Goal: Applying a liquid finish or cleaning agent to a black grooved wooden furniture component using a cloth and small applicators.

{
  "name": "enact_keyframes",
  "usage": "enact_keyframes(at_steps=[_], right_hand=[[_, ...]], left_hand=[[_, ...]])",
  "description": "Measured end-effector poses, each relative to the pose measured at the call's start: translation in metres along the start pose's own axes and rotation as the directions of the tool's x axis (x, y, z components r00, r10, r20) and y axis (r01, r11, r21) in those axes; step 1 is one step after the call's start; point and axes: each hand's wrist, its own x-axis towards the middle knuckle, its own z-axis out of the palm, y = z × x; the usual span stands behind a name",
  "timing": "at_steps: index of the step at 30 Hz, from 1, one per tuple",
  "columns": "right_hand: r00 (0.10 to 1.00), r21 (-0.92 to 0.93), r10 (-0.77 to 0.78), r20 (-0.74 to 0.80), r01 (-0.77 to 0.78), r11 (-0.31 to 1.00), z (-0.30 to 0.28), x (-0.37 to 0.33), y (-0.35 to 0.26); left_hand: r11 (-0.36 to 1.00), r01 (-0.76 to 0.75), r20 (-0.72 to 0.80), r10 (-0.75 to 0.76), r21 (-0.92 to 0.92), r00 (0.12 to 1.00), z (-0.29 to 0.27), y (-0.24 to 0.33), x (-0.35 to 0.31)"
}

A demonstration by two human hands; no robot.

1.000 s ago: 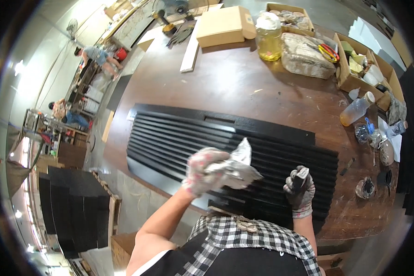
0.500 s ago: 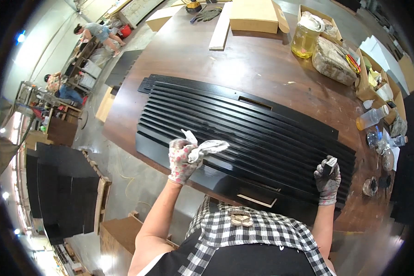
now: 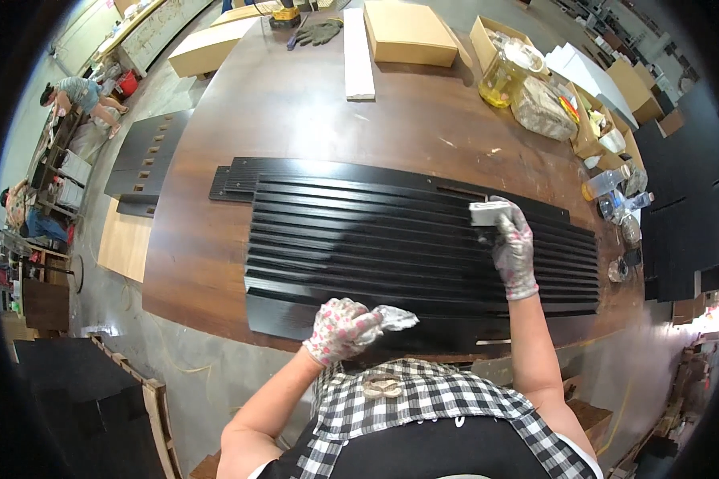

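A black slatted wooden panel (image 3: 351,239) lies flat on the brown table, its ridges running from left to right. My left hand (image 3: 339,331), in a pink-dotted white glove, is closed round a crumpled white rag (image 3: 397,318) at the panel's near edge. My right hand (image 3: 516,254), in a soiled glove, grips a small pale block (image 3: 489,213) above the panel's right half, by the far ridges. The block looks light on top and dark beneath; whether it touches the panel I cannot tell.
On the brown table (image 3: 295,120) stand a jar of yellow liquid (image 3: 503,78), a wrapped bundle (image 3: 543,110), several bottles and a cardboard box (image 3: 411,33). A white board (image 3: 359,60) and a dark glove (image 3: 319,33) lie at the far side. Two people work at far left.
My right hand has moved from the panel's right end leftward and farther away, with the block. My left hand has drawn nearer to me with the rag. The view has shifted.
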Motion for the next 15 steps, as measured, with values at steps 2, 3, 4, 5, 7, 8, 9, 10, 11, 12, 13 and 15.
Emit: enact_keyframes(at_steps=[2, 3, 4, 5, 7, 8, 9, 10, 11, 12, 13, 15], right_hand=[[0.999, -0.156, -0.031, 0.021, 0.034, 0.987, 0.033, 0.015, -0.001], [0.997, -0.251, -0.049, 0.055, 0.061, 0.966, 0.044, 0.025, -0.002], [0.993, -0.336, -0.063, 0.096, 0.092, 0.937, 0.058, 0.034, 0.001], [0.99, -0.332, -0.048, 0.131, 0.089, 0.939, 0.074, 0.041, 0.003], [0.962, -0.495, -0.096, 0.256, 0.216, 0.842, 0.108, 0.058, 0.015], [0.936, -0.576, -0.123, 0.329, 0.302, 0.76, 0.127, 0.066, 0.021], [0.925, -0.568, -0.113, 0.363, 0.316, 0.76, 0.149, 0.073, 0.028], [0.893, -0.556, -0.17, 0.417, 0.398, 0.73, 0.166, 0.081, 0.038], [0.841, -0.534, -0.246, 0.482, 0.504, 0.679, 0.18, 0.091, 0.049], [0.777, -0.498, -0.317, 0.544, 0.604, 0.622, 0.196, 0.101, 0.061], [0.746, -0.489, -0.336, 0.575, 0.643, 0.59, 0.213, 0.107, 0.069], [0.665, -0.489, -0.336, 0.667, 0.731, 0.475, 0.245, 0.12, 0.076]], left_hand=[[0.997, 0.024, -0.048, -0.028, -0.073, 0.998, 0.003, -0.004, -0.005], [0.993, 0.034, -0.071, -0.042, -0.11, 0.997, 0.004, -0.003, -0.004], [0.991, 0.043, -0.076, -0.053, -0.127, 0.996, 0.001, -0.003, -0.004], [0.985, 0.059, -0.084, -0.074, -0.163, 0.994, 0.001, -0.002, -0.004], [0.971, 0.092, -0.083, -0.113, -0.219, 0.99, 0.001, 0.0, -0.006], [0.962, 0.089, -0.088, -0.115, -0.258, 0.989, 0.002, -0.002, -0.007], [0.96, 0.079, -0.074, -0.102, -0.27, 0.992, 0.0, -0.003, -0.008], [0.957, 0.062, -0.062, -0.083, -0.283, 0.995, -0.001, -0.005, -0.006], [0.953, 0.042, -0.066, -0.065, -0.302, 0.996, 0.003, -0.006, -0.007], [0.949, 0.043, -0.054, -0.063, -0.313, 0.997, 0.005, -0.007, -0.008], [0.948, 0.053, -0.037, -0.068, -0.315, 0.997, 0.005, -0.008, -0.008], [0.941, 0.069, -0.026, -0.082, -0.332, 0.996, 0.005, -0.007, -0.01]])
